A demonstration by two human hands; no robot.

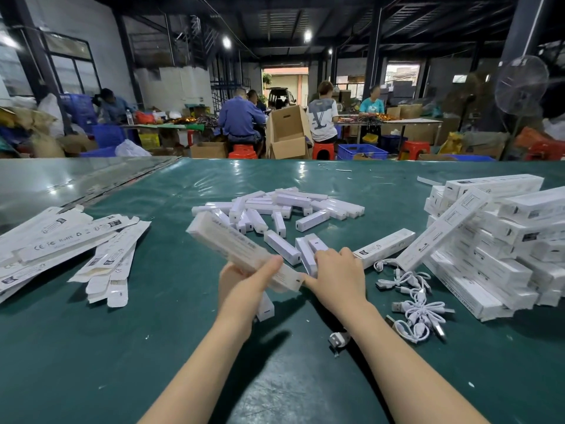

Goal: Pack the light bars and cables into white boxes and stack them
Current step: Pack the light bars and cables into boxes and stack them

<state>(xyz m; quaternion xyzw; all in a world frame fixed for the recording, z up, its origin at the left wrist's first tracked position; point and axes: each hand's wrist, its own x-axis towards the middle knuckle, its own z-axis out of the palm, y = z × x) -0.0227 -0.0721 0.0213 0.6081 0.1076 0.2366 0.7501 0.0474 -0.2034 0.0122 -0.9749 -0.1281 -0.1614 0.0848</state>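
Observation:
My left hand (pixel 244 283) grips a long white box (pixel 232 244), held slanted above the green table with its open end near my right hand. My right hand (pixel 336 276) curls its fingers over a white light bar (pixel 307 252) at that end of the box. Loose light bars (pixel 281 209) lie heaped in the middle of the table. White cables (pixel 419 307) lie tangled to the right. Packed white boxes (pixel 501 240) are stacked at the far right. Flat unfolded boxes (pixel 70 243) lie at the left.
One more cable plug (pixel 337 341) lies between my forearms. A light bar (pixel 265 307) sits under my left wrist. Another box (pixel 382 246) lies beside the cables. Beyond the green table (pixel 153 347), people sit at tables among cartons, crates and red stools.

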